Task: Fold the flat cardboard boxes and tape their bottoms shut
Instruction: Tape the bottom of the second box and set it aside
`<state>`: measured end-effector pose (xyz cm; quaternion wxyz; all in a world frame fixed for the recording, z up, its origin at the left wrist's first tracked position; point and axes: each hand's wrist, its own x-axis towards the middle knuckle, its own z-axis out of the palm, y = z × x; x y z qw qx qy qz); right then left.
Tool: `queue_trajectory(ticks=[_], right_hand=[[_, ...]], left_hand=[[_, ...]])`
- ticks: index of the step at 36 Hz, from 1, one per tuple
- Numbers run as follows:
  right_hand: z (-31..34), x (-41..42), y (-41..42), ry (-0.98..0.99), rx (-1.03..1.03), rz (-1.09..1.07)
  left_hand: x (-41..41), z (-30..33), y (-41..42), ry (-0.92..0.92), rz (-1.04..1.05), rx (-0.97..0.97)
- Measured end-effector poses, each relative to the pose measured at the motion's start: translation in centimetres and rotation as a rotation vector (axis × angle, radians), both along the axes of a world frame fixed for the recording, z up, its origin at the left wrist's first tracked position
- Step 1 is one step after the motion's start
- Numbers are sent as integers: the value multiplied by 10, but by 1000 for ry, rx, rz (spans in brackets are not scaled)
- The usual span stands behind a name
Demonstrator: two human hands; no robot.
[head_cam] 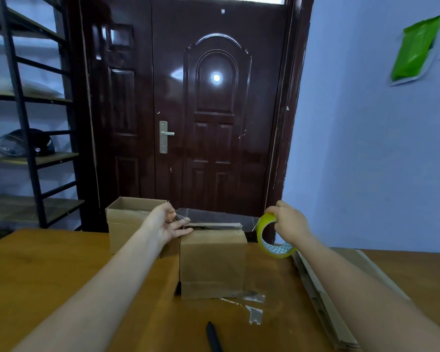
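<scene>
Nearest us a dark pen [214, 337] lies on the wooden surface [48, 275], with torn scraps of clear tape [252, 307] just beyond it to the right. Flat cardboard sheets [323, 301] are stacked along the right side, under our right forearm. At centre stands a folded box [212, 262], its upturned flaps closed and their seam facing up. Our left hand [167, 222] hovers over its far left corner, the grip pinching the free end of a clear tape strip [214, 216], the other fingers loose. Our right hand [288, 221] holds the yellow tape roll [271, 237] above the box's right edge, the grip curled round the rim. The strip stretches between the two hands above the seam. Farther left a second box [127, 219] stands open-topped; we cannot see inside. Beyond are a dark door [214, 110] and metal shelving [31, 148].
</scene>
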<state>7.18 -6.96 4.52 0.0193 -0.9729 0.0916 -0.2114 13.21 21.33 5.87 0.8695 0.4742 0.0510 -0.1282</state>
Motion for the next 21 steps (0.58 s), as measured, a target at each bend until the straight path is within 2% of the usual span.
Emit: queue_trajectory(ticks=[12,21], right_hand=[[-5,5,-5,-12,40,18],[-9,8,-3,10,54,29]], left_hand=[[-1,3,-1,-60,-14,135],[-2,4,0,-10,-44,90]])
